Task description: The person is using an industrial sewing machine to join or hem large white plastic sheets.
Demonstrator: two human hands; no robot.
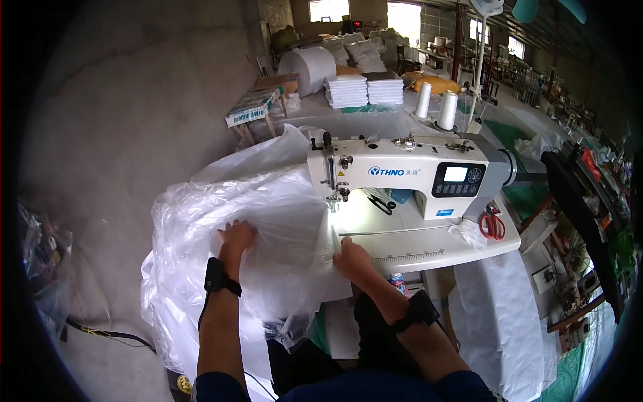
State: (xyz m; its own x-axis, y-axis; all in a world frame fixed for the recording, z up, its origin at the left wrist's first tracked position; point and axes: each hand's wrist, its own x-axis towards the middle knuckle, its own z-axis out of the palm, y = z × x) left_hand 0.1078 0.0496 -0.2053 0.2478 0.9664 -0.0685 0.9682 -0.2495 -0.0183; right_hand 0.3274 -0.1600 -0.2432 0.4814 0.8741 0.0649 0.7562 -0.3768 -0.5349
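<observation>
Left of one white sewing machine point(395, 164) backed by two white thread cones point(447, 110) lies one translucent white plastic sheet point(288, 251), the left hand point(238, 236) spread on it, the right hand point(353, 260) pinching its edge.

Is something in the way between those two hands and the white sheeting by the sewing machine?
Nothing visible. The left hand rests on the white sheeting and the right hand is at its right edge; the sewing machine stands beyond the hands, not between.
</observation>
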